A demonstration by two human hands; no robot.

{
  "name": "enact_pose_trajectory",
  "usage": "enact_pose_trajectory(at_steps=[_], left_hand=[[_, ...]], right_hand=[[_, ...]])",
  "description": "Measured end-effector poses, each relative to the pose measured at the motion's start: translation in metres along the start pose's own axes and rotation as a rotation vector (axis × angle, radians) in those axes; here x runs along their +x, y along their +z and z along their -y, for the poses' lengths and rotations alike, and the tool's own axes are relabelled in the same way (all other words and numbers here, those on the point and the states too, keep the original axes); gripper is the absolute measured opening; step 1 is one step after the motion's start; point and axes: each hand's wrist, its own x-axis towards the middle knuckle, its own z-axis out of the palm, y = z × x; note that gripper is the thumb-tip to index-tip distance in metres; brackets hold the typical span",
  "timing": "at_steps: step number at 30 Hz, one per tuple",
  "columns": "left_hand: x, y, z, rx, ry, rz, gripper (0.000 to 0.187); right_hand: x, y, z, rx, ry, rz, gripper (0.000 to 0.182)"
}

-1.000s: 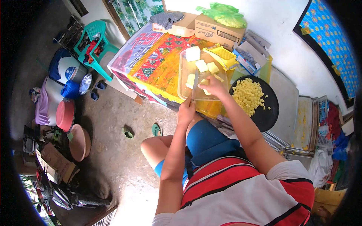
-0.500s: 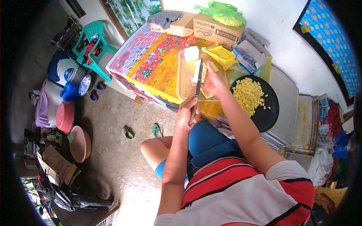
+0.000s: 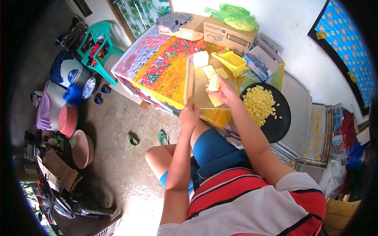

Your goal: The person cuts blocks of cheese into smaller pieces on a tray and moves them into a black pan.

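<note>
My right hand (image 3: 225, 93) is closed on a pale yellow block (image 3: 214, 83) above a clear plastic tray (image 3: 189, 84). More pale yellow slabs lie in that tray, with a larger whitish block (image 3: 201, 58) at its far end. My left hand (image 3: 189, 115) is closed at the tray's near left corner. What its fingers grip is hidden, and no knife blade shows. Right of my right forearm, a round black pan (image 3: 280, 128) bears a heap of small yellow cubes (image 3: 258, 103).
A yellow plastic basket (image 3: 232, 61) stands behind the tray. Cardboard boxes (image 3: 228, 35) line the wall, beside an opened box of small packets (image 3: 260, 61). Metal trays (image 3: 299, 106) are at the right. A green chair (image 3: 98, 43) and basins (image 3: 83, 149) are on the left.
My left hand has dropped slightly left and down toward the tray's corner, and the knife it held over the block has gone from sight. My right hand still holds a yellow block, now lower.
</note>
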Motion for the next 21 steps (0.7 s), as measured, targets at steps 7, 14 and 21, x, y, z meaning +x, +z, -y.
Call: enact_pose_trajectory(at_steps=[7, 14, 21], left_hand=[[0.027, 0.01, 0.002, 0.533, -0.079, -0.126, 0.049], [0.031, 0.02, -0.005, 0.592, -0.052, -0.145, 0.039], [0.014, 0.022, -0.008, 0.617, 0.145, -0.273, 0.029]], right_hand=[[0.005, -0.005, 0.019, 0.038, 0.098, 0.057, 0.045], [0.008, 0.008, 0.013, -0.461, -0.08, -0.154, 0.041], [0.031, 0.018, 0.009, -1.399, -0.391, -0.209, 0.061]])
